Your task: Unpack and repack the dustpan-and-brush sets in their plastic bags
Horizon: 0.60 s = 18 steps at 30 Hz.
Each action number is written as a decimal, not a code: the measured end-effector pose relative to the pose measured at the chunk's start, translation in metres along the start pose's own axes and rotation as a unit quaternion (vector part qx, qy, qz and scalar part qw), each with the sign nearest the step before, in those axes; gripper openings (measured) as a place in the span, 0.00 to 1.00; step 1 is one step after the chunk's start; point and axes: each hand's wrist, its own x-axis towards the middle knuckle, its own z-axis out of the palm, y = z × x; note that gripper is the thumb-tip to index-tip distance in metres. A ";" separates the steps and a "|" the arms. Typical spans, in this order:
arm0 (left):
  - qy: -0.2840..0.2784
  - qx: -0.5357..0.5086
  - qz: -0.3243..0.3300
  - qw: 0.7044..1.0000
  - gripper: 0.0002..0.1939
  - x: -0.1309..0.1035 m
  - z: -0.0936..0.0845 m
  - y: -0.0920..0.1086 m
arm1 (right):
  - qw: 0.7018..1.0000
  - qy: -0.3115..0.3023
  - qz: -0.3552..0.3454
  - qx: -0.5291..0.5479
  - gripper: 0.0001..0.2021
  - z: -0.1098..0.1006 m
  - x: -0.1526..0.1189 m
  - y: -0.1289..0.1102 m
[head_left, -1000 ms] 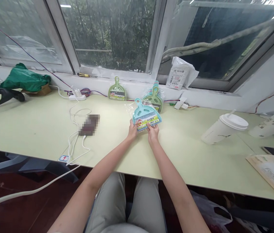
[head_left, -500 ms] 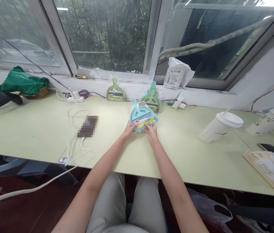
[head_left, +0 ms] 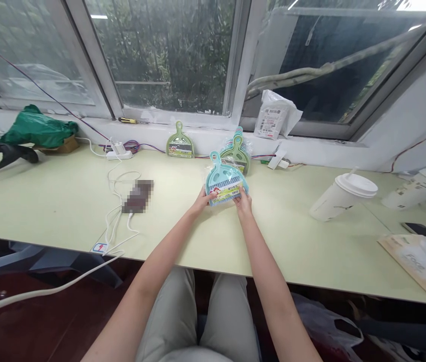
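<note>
Both hands grip the clear bag containing a blue dustpan.

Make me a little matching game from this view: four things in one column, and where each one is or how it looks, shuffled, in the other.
1. Packaged light-blue dustpan
2. Screwdriver
3. Green plastic bag
4. White cup with a straw

A. On the window ledge
B. On the table, lid on
C. Held by the left hand and right hand
D. Crumpled, over brown cardboard

Pairs: 1-C, 2-A, 3-D, 4-B
</note>
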 end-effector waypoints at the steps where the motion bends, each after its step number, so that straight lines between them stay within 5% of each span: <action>1: 0.020 -0.012 0.009 1.000 0.35 0.001 -0.001 0.001 | 0.999 -0.046 0.009 0.000 0.16 0.001 0.000 0.001; 3: 0.035 -0.026 0.012 0.999 0.35 0.000 -0.004 0.005 | 0.993 -0.112 0.017 -0.019 0.16 0.004 -0.001 0.004; 5: -0.004 -0.012 -0.018 1.000 0.35 -0.003 -0.007 0.011 | 0.993 -0.114 0.002 -0.040 0.16 0.006 -0.003 0.007; 10: -0.265 0.049 -0.165 0.949 0.32 -0.015 -0.009 0.020 | 0.996 -0.057 -0.063 -0.018 0.17 0.006 -0.006 0.003; 12: -0.304 0.028 -0.174 0.936 0.31 -0.013 -0.009 0.020 | 0.996 -0.054 -0.075 -0.016 0.17 0.006 -0.007 0.000; 18: -0.075 -0.083 -0.032 0.993 0.24 0.001 -0.013 0.011 | 0.996 -0.066 -0.052 -0.008 0.18 0.011 -0.010 0.008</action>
